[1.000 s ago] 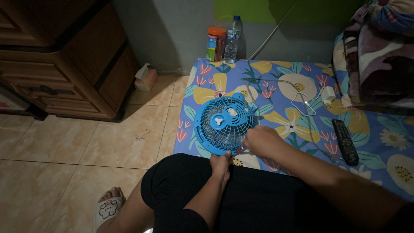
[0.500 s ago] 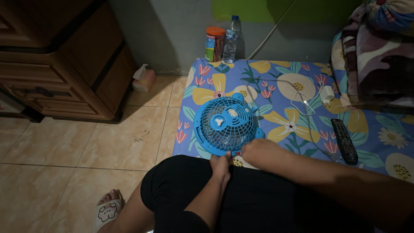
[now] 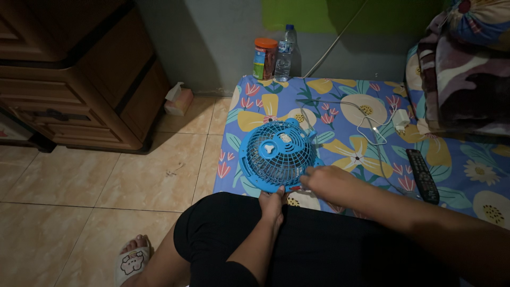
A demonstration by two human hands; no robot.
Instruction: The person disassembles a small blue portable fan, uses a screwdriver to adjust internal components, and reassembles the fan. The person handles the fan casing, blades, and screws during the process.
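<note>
Blue fan (image 3: pixel 277 154) lay flat on its back on the flowered mattress (image 3: pixel 340 122), grille face pointing up at the cam, w/ the near rim right at the mattress edge by the person's lap. Round shape, so no real long axis; the two small ear-like bumps on the rim pointed away from the person, toward the wall. Plastic cage, thin ribs running out from a pale centre badge, glossy.

Left hand (image 3: pixel 272 201) came up from the lap just under the fan, fingertips touching the near rim; fingers looked bunched together, but whether they pinched the rim couldn't be told. Right hand (image 3: pixel 330 183) sat at the fan's lower right rim, fingers curled close and pressed against the cage edge. Something small and reddish showed at the fingertips there, too small to make out.

Right of the fan: white cord (image 3: pixel 372 135) looped over the fabric to a white plug block (image 3: pixel 400 119), and farther right a black remote (image 3: pixel 422 175) lying lengthwise. Beyond the fan, by the wall, an orange-lidded jar (image 3: pixel 265 57) and a clear water bottle (image 3: pixel 286 51) stood upright, touching. Left of the fan, beige floor tiles (image 3: pixel 106 180), a tissue box (image 3: pixel 178 101) and a dark wood cabinet (image 3: pixel 79 79). Soft patterned blanket (image 3: pixel 457 74) heaped far right of the fan.
</note>
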